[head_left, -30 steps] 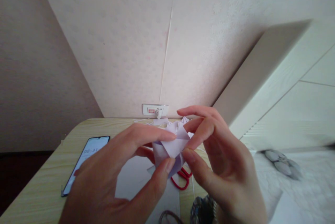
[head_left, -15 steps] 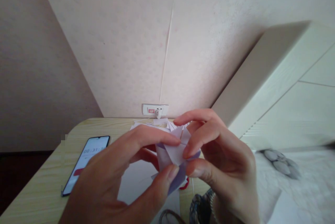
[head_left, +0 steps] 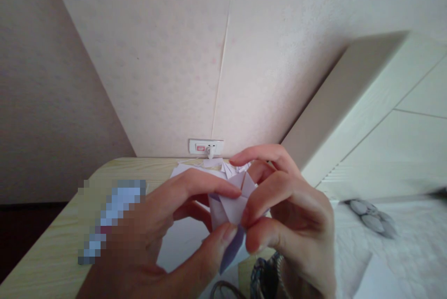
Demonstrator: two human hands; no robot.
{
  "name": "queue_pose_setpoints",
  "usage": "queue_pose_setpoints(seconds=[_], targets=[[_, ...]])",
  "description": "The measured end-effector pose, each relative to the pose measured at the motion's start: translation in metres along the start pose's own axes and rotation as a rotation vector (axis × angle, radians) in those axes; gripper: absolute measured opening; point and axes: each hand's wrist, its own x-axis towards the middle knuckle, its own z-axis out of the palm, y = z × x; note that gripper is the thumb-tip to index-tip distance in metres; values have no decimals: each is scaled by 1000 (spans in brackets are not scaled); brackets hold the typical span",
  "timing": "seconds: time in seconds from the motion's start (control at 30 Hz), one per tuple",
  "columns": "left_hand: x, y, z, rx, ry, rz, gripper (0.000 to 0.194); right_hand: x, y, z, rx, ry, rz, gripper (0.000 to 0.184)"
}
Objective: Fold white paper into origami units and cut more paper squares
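Observation:
A folded piece of white paper (head_left: 233, 208) with several creased, pointed flaps is held up between my two hands. My left hand (head_left: 174, 224) pinches it from the left, index finger across the top face and thumb against the lower edge. With thumb and index finger, my right hand (head_left: 293, 215) grips the right side, its other fingers curled above. The paper's right edge and back are hidden by my fingers. Below and behind it lies flat white paper (head_left: 183, 243) on the wooden table (head_left: 63, 224).
A phone (head_left: 115, 220), pixelated, lies on the left of the table. Small folded papers (head_left: 228, 170) sit at the back, below a wall socket (head_left: 206, 147) with a plug in it. To the right are a pale cabinet (head_left: 349, 103) and a whitish quilted surface (head_left: 415, 243).
My right thumb and index finger have shifted slightly left and down along the paper. The lower flap now points further down. The left hand stays nearly the same.

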Motion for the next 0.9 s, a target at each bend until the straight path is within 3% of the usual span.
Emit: queue_pose_setpoints(seconds=[0.17, 0.43, 0.7, 0.9], targets=[[1, 2, 0, -53, -20, -51, 30, 0, -1, -1, 7, 0, 40, 15], [2, 0, -2, 23, -9, 42, 33, -1, -2, -1, 79, 6, 128, 24], [6, -12, -3, 66, -70, 123, 27, 0, -2, -2, 98, -2, 137, 28], [0, -5, -4, -37, -84, -56, 30, -1, -3, -3, 50, -20, 90, 24]])
